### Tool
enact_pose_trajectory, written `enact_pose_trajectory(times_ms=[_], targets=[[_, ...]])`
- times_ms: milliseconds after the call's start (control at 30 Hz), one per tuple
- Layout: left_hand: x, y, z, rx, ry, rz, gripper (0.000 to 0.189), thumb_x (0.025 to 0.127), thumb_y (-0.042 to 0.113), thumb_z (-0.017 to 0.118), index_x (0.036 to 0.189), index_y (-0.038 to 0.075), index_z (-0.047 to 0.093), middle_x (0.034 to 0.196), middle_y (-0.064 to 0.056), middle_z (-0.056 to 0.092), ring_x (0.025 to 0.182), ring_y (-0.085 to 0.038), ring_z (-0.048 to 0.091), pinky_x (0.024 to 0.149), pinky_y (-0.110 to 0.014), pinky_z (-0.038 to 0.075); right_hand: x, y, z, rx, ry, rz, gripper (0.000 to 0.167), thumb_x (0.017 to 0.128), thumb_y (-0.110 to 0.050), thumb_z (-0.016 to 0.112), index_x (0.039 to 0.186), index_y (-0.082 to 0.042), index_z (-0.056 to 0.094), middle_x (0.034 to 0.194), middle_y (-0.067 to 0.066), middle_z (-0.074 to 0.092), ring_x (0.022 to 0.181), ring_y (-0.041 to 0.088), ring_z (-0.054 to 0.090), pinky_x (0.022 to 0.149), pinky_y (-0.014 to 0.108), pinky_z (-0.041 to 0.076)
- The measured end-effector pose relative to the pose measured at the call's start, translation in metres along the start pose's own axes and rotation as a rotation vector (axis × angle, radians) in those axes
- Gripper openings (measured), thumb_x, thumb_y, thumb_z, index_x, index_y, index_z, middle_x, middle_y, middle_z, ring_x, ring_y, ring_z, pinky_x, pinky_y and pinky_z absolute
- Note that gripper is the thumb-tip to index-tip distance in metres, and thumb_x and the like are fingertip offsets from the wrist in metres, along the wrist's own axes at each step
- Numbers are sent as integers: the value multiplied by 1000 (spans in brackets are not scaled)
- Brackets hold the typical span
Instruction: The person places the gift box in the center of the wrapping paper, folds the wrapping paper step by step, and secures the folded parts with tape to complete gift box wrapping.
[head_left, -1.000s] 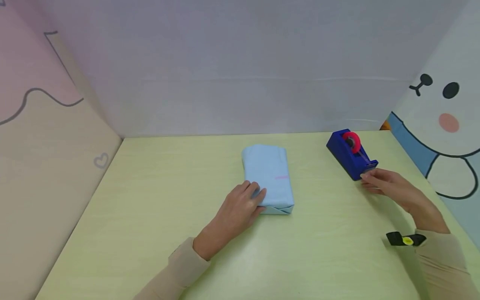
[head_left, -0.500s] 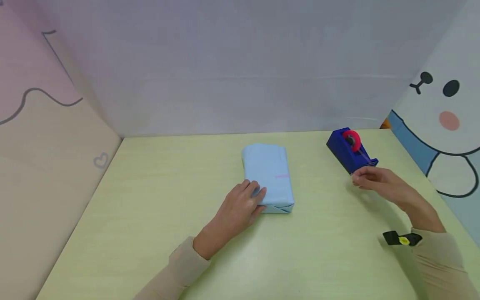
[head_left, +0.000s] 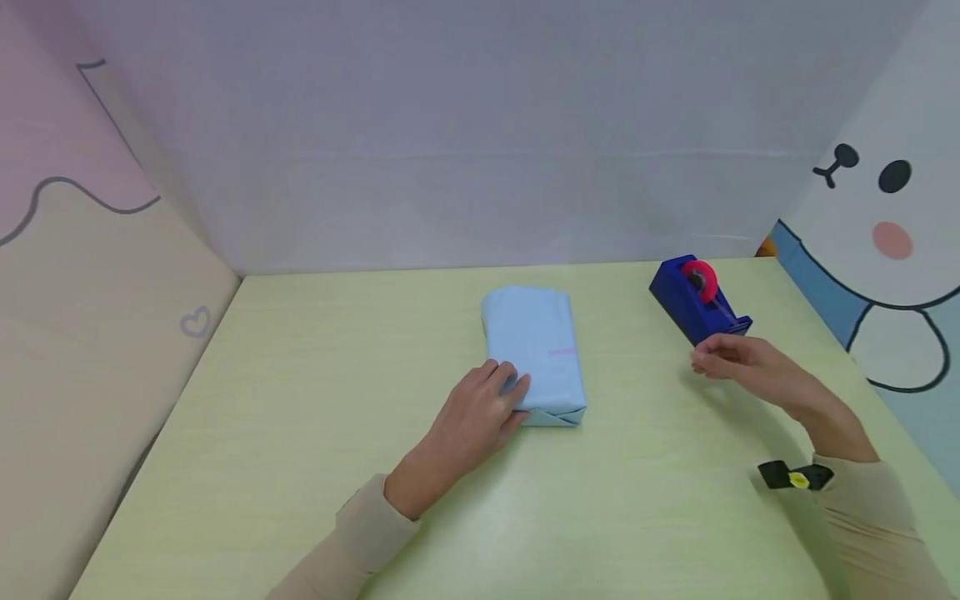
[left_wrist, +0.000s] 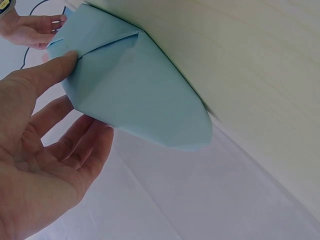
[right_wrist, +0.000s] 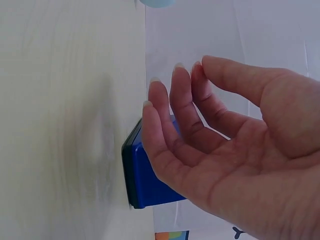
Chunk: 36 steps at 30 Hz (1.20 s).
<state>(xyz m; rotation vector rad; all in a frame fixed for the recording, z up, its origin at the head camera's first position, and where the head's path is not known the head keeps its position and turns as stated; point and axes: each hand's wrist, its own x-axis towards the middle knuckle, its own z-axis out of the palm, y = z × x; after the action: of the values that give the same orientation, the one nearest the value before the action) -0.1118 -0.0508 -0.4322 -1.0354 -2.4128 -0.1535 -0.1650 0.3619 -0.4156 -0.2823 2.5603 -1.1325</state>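
A flat package wrapped in light blue paper lies on the table, with a thin pink line on top. My left hand holds its near left corner. In the left wrist view the thumb presses the folded end of the package, with the fingers along its upper face. At the right, my right hand hovers just in front of a blue tape dispenser with a red core. In the right wrist view its thumb and index fingertips meet, seemingly pinching a barely visible piece of clear tape; the other fingers curve loosely.
The pale yellow-green table meets a grey-white backdrop at its far edge. Printed side panels stand left and right, the right one with a cartoon bear. A black strap with a yellow spot is at the right wrist.
My right hand has drawn away from the dispenser's cutter, to the left, with thumb and index finger together. The left hand and the package have stayed put.
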Motion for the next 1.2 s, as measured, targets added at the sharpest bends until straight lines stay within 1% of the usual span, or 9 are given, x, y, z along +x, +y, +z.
enact_pose_trajectory(times_ms=[100,300,600,700,833,1000,1100,1200], targets=[[-1,0,1,-2,-2,-1,41,83,26,89,115,6,76,105,-9,65,92,-23,57,76,-30,51,1,0,2,8,-2,-6,36,110,-25,52,126,6,57,121,18,68,102,10,66,85,18,52],[1,-1,2,10,18,12,38,83,27,88,114,6,76,104,-8,64,91,-22,56,75,-29,51,3,-1,3,4,0,-23,34,110,-25,52,124,5,57,120,18,68,102,10,67,86,18,53],[1,-1,3,0,9,7,40,84,30,87,115,6,76,104,-9,65,91,-23,57,74,-30,51,2,-6,7,24,14,-100,27,108,-18,54,120,6,59,114,19,69,99,14,69,85,19,54],[0,-1,3,-4,7,4,40,85,29,87,115,6,76,105,-9,65,91,-23,57,74,-30,51,3,-9,10,28,-1,-126,25,108,-16,54,119,6,60,112,19,69,99,17,70,85,19,54],[0,0,3,-7,6,-1,39,85,27,87,115,6,76,105,-9,65,91,-23,57,73,-30,51,4,-13,14,21,-23,-157,23,108,-16,55,118,4,61,110,15,70,98,19,70,85,21,55],[0,0,4,-8,4,3,39,85,28,86,115,5,76,105,-10,65,91,-23,57,74,-30,51,2,-18,20,17,-38,-243,16,106,-9,56,113,3,62,104,14,70,94,20,71,84,23,56],[0,0,4,-1,15,8,40,85,29,87,115,5,76,104,-10,64,91,-24,56,74,-30,51,2,-21,24,21,-46,-297,13,106,-6,55,111,4,62,102,15,70,93,20,71,84,21,55],[0,-1,3,4,26,13,39,84,29,87,114,5,76,104,-10,64,91,-24,56,74,-30,51,2,-24,28,25,-50,-325,12,105,-5,56,111,3,63,101,15,70,92,20,70,84,20,55]])
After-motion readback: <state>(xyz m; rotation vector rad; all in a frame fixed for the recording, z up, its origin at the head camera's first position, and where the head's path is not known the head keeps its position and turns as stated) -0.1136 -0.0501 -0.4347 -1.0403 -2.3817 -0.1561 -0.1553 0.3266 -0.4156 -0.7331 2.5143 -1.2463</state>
